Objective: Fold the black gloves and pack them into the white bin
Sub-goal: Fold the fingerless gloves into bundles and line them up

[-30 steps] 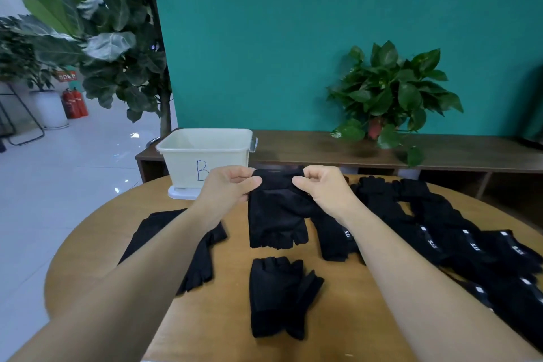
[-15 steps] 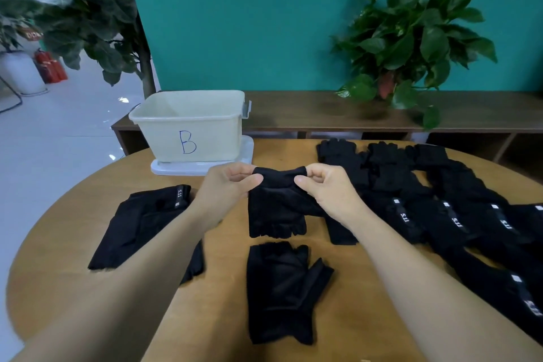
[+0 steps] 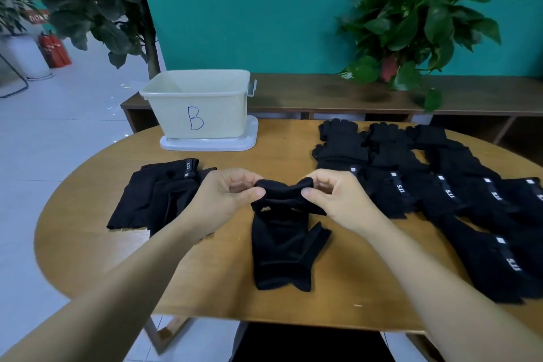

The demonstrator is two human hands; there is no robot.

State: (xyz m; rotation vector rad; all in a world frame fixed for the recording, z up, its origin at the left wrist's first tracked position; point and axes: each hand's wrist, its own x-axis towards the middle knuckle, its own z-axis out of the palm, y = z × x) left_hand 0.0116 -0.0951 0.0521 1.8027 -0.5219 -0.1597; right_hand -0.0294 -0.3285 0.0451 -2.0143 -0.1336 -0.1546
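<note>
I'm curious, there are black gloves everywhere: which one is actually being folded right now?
The glove pinched between the left hand and right hand at the table's middle. It alone is lifted and doubled over; every other glove lies untouched on the table.

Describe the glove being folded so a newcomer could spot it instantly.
Start at the white bin marked B on the round wooden table, then come toward the camera. The folded glove is pinched between the left hand and right hand. It alone is lifted; the others lie flat.
</note>
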